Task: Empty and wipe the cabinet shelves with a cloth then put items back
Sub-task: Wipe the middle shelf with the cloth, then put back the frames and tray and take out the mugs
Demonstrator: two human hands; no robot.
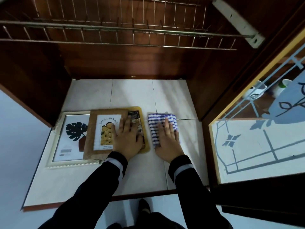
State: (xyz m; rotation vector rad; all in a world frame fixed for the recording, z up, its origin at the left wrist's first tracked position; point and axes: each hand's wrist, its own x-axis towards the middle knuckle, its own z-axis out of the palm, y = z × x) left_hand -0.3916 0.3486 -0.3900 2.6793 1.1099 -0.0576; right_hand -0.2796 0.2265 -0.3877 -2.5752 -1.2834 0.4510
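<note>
**Both palms down on the bottom shelf**

My right hand [168, 141] lies flat, fingers straight, pressing the blue-and-white striped cloth [152, 129] onto the white tiled cabinet shelf [132, 93]. My left hand [127, 138], fingers spread, rests on a cork-brown picture frame [92, 129] overlapping a white-framed leaf print [69, 138], just left of the cloth

The brown picture frame [105, 133], centre-left of frame, reads "THE GOLDEN AGE" on its print. Other small print there is too blurred to read.
</note>
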